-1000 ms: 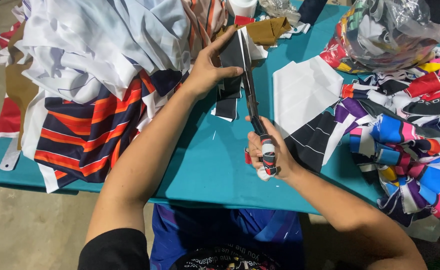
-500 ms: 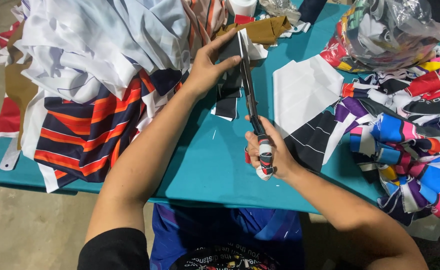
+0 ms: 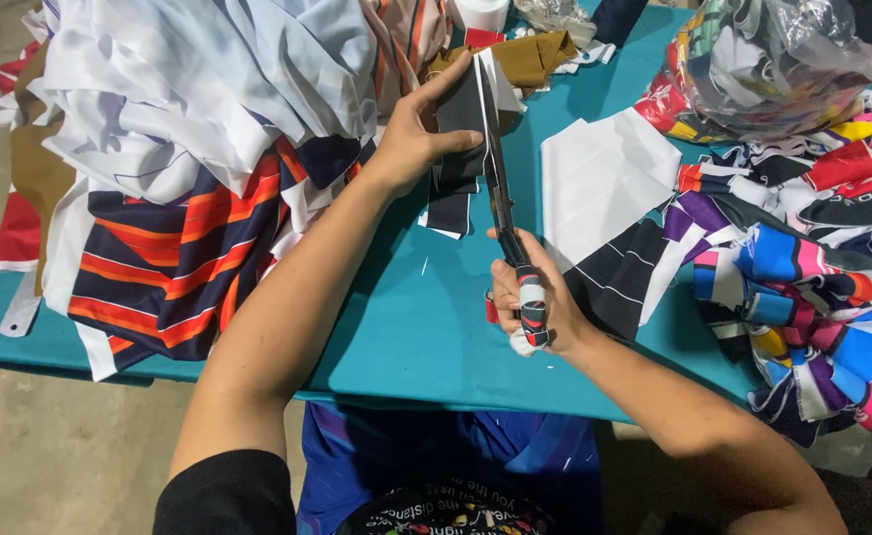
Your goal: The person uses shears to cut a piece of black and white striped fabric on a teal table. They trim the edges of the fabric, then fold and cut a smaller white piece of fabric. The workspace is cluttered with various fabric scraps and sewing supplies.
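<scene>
Basically —
fabric strip (image 3: 459,149): thin, limp, light; lay on teal table (image 3: 406,327), beside the blades
left hand (image 3: 421,139): pinched the strip near the cut line
right hand (image 3: 527,302): clenched around scissors (image 3: 503,213) handles

Scissors (image 3: 500,198): handles hidden inside right hand (image 3: 530,302). Dark strip (image 3: 459,149): upper part covered by left hand (image 3: 418,139). Bag (image 3: 783,59) far right cut by top edge. Tabletop (image 3: 426,327) mostly buried under cloth.
</scene>
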